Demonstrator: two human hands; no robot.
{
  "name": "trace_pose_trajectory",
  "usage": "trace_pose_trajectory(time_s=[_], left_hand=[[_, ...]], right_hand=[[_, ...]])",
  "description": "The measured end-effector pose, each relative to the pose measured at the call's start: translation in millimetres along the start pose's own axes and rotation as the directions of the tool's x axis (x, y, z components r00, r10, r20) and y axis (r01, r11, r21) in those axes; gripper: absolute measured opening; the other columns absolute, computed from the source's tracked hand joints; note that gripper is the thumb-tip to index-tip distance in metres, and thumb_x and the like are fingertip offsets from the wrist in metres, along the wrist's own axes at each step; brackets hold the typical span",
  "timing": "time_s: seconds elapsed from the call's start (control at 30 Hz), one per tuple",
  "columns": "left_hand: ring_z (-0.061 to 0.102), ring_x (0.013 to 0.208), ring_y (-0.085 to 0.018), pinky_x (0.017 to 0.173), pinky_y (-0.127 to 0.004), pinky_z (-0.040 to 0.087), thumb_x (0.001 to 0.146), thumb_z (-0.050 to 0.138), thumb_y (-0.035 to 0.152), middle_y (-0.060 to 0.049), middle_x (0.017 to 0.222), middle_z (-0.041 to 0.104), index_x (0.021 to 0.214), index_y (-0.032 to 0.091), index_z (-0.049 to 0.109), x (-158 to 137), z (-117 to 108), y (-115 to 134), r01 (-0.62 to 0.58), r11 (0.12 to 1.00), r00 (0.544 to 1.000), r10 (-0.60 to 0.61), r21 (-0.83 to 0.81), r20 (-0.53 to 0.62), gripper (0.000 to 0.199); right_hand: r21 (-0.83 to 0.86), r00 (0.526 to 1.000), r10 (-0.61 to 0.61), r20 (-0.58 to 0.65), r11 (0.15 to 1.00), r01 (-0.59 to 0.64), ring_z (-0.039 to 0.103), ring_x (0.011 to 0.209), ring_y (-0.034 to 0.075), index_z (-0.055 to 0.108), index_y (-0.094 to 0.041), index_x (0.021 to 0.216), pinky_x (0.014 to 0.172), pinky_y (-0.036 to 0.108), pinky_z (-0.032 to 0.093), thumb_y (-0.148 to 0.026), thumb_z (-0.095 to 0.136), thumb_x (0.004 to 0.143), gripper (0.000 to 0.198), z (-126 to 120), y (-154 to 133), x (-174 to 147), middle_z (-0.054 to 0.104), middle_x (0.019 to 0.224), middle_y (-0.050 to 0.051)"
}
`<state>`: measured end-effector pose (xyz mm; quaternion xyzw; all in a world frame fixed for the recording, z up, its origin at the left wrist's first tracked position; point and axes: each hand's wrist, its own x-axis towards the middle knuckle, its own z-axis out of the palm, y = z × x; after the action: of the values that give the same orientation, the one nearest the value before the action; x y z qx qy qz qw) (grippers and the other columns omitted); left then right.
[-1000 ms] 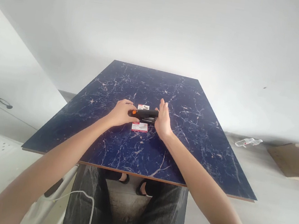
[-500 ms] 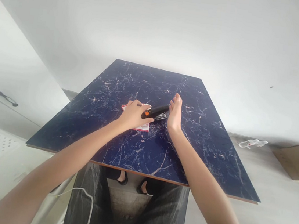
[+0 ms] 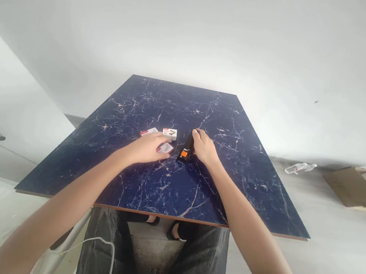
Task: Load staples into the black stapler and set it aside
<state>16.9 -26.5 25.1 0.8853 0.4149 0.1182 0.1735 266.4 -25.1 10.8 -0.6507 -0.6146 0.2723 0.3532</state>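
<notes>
My right hand (image 3: 205, 147) is closed round the far end of a black stapler (image 3: 186, 150) with an orange patch at its near end. The stapler lies lengthwise, pointing away from me on the table. To its left, my left hand (image 3: 149, 147) rests low with thumb and fingers apart around a small red and white box (image 3: 165, 148). Beyond those fingers stands a white box (image 3: 170, 133) with a dark picture and red print. Another red and white box (image 3: 149, 131) lies partly hidden behind my left hand.
The dark blue marbled tabletop (image 3: 162, 188) has a brown front edge near my lap. On the floor to the right are a clear plastic bottle (image 3: 300, 168) and an open cardboard box (image 3: 355, 186). A white cable (image 3: 97, 238) hangs by my left leg.
The stapler has turned and now points away from me. My left hand has released it and moved left over the boxes; my right hand has closed on its far end.
</notes>
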Motion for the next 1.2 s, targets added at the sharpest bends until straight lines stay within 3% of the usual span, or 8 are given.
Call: trace_pose_trajectory(time_s=[0.23,0.33,0.47,0.6,0.7,0.8,1.1,1.2], left_hand=[[0.069,0.095,-0.022,0.084,-0.040,0.059,0.087,0.069,0.055,-0.012,0.152,0.050,0.145,0.029,0.054,3,7,13,-0.074,0.953,0.995,0.090,-0.295,0.044,0.065],[0.066,0.111,-0.026,0.094,-0.044,0.056,0.092,0.063,0.054,-0.010,0.158,0.043,0.144,0.030,0.056,0,-8,-6,-0.059,0.977,0.998,0.052,-0.205,-0.042,0.058],[0.035,0.145,-0.044,0.111,-0.060,0.038,0.086,0.065,0.063,-0.008,0.163,0.039,0.140,0.031,0.063,-7,-30,-45,0.117,0.988,0.989,-0.107,0.098,-0.100,0.063],[0.061,0.117,-0.035,0.095,-0.045,0.049,0.082,0.067,0.066,-0.010,0.136,0.064,0.135,0.033,0.067,-13,-40,-59,0.148,0.986,0.984,-0.154,0.073,0.087,0.062],[0.068,0.096,-0.028,0.082,-0.038,0.051,0.081,0.068,0.067,-0.008,0.116,0.071,0.130,0.032,0.069,-12,-39,-54,0.166,0.986,0.975,-0.164,0.000,0.148,0.061],[0.062,0.116,-0.032,0.094,-0.042,0.049,0.077,0.073,0.066,-0.008,0.131,0.065,0.124,0.032,0.071,-10,-34,-51,0.105,0.994,0.991,-0.104,-0.002,0.083,0.058],[0.064,0.112,-0.028,0.096,-0.043,0.050,0.085,0.069,0.058,-0.009,0.128,0.067,0.135,0.027,0.062,-6,-30,-17,-0.059,0.997,0.991,0.053,-0.046,-0.126,0.059],[0.057,0.127,-0.034,0.104,-0.049,0.046,0.081,0.072,0.062,-0.011,0.142,0.060,0.149,0.030,0.051,-2,-11,6,-0.132,0.991,0.991,0.132,0.010,-0.032,0.077]], right_hand=[[0.088,0.997,0.012,0.082,0.996,-0.020,0.070,0.076,0.024,0.061,-0.023,0.134,0.080,0.038,0.056,-0.069,0.035,0.099,0.064,4,-6,-10,0.073,0.104,0.010],[0.107,0.991,0.010,0.134,0.994,-0.024,0.068,0.066,0.021,0.057,-0.025,0.142,0.076,0.038,0.056,-0.070,0.036,0.098,0.067,3,-6,-10,0.074,0.104,0.009],[0.105,0.984,-0.033,0.177,0.994,0.014,0.072,0.093,0.026,0.046,-0.025,0.155,0.096,0.043,0.052,-0.070,0.040,0.097,0.073,4,-1,-6,0.071,0.125,0.011],[0.143,0.976,-0.109,0.187,0.986,0.082,0.058,0.129,0.029,0.050,-0.025,0.153,0.114,0.043,0.039,-0.070,0.046,0.095,0.073,10,4,-4,0.055,0.151,0.009],[0.187,0.974,-0.094,0.208,0.981,0.055,0.066,0.110,0.027,0.056,-0.024,0.147,0.100,0.041,0.049,-0.068,0.040,0.097,0.068,12,6,-4,0.066,0.136,0.010],[0.228,0.969,-0.100,0.226,0.972,0.047,0.068,0.088,0.022,0.064,-0.025,0.135,0.082,0.035,0.054,-0.064,0.034,0.100,0.060,13,7,-4,0.074,0.110,0.007],[0.200,0.975,-0.124,0.184,0.976,0.087,0.065,0.087,0.021,0.068,-0.026,0.117,0.080,0.031,0.051,-0.063,0.033,0.101,0.054,15,9,-1,0.073,0.100,0.003],[0.194,0.975,-0.134,0.178,0.976,0.099,0.065,0.088,0.021,0.068,-0.026,0.116,0.083,0.032,0.051,-0.061,0.034,0.101,0.051,15,9,-1,0.073,0.100,0.003]])
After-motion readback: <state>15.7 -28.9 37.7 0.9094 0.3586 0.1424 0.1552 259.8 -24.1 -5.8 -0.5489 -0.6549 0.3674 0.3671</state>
